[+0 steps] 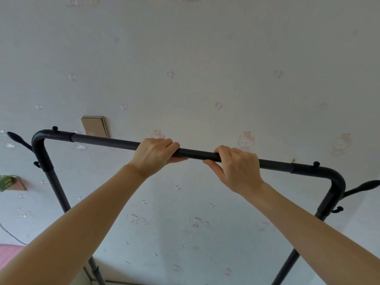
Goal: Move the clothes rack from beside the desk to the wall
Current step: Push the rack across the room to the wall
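The clothes rack [107, 141] is a black metal frame with a long top bar, rounded corners and two legs running down. It carries no clothes. Small hooks stick out at both upper corners. My left hand [154, 154] is wrapped around the top bar near its middle. My right hand [236, 165] grips the same bar just to the right, thumb under it. The rack stands right in front of the wall [205, 68], which is pale with faint pink cartoon prints. The rack's feet are out of view.
A beige wall switch plate [95, 126] sits behind the bar's left part. A small shelf with a green box [8, 183] is at the left edge. A pink cloth surface [10, 251] and a dark cable [10, 233] show at lower left.
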`<state>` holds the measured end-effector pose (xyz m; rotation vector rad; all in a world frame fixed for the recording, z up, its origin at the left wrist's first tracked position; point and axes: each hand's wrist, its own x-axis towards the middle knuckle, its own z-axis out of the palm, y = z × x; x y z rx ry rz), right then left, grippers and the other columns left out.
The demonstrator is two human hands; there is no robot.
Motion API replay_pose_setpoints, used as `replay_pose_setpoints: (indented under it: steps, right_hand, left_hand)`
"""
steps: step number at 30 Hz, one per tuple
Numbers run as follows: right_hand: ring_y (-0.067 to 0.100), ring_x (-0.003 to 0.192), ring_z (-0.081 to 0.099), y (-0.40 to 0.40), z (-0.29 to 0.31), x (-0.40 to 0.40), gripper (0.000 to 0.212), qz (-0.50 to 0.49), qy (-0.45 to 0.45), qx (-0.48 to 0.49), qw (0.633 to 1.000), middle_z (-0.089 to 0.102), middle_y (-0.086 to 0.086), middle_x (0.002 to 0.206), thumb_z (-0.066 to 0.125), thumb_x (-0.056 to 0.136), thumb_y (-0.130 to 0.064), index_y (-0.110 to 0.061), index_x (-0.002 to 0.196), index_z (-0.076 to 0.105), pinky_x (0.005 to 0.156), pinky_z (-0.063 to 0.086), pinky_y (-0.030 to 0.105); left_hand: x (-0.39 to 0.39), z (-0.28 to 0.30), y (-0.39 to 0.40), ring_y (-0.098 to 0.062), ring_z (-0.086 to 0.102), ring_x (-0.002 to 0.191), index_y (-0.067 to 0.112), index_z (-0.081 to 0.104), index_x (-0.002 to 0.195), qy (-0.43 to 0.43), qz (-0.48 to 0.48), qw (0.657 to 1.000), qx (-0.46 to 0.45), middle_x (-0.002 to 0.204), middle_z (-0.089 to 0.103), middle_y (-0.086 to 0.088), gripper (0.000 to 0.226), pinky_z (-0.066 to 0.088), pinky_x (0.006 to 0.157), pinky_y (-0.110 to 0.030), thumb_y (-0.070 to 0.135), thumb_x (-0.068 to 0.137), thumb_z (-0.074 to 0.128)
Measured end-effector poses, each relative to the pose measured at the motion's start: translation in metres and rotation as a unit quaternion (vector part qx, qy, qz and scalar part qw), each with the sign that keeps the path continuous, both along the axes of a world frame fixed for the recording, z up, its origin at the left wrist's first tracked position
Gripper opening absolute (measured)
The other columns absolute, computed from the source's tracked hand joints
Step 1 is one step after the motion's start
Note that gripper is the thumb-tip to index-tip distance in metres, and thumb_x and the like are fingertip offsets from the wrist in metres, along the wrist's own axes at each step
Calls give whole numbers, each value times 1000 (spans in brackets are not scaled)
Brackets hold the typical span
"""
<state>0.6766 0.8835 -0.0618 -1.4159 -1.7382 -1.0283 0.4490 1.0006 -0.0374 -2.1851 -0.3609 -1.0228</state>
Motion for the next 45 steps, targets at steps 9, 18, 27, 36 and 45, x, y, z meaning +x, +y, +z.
replay_pose_setpoints:
  steps: [9, 18, 27, 36, 45]
  right_hand:
    - [15, 43, 45, 4, 4, -17, 38, 23, 21, -80, 996, 51, -6, 54, 48, 92, -50, -15, 83, 58, 37, 40, 27]
    - [23, 78, 54, -32, 3, -14, 26, 12, -22, -115, 993, 62, 5, 93, 55, 87, -14, -6, 111, 59, 65, 49, 35]
    - [29, 93, 55, -48, 12, 21, 36, -124, 14, -179, 976, 62, 5, 102, 61, 86, -37, -10, 110, 61, 79, 46, 41]
    - [39, 86, 51, -102, -6, 90, 42, -293, 99, -242, 920, 52, 22, 108, 56, 84, -2, -1, 124, 47, 74, 44, 45]
    - [32, 80, 44, -71, 0, 104, 32, -214, 113, -241, 940, 49, 18, 99, 46, 86, 11, -3, 114, 53, 69, 39, 39]
  left_hand:
    - [-16, -3, 5, -16, 41, 41, 12, 56, 69, 10, 43, 998, -33, 53, 47, 1, 48, 39, 36, -28, 52, 94, 50]
    - [-29, 0, -28, -22, 56, 70, 15, 66, 102, 53, 81, 994, -56, 87, 62, -2, 39, 46, 65, -34, 45, 97, 41]
    - [-47, 5, -31, -23, 55, 59, 17, 62, 105, 63, 131, 983, -116, 71, 61, 1, 36, 45, 55, -36, 44, 94, 42]
    - [-36, -2, -41, -23, 51, 60, 17, 61, 104, 71, 153, 976, -136, 73, 60, 1, 33, 40, 57, -34, 44, 94, 43]
    - [-41, 1, -32, -26, 50, 61, 14, 61, 102, 49, 179, 972, -147, 70, 58, -3, 35, 40, 60, -38, 43, 95, 42]
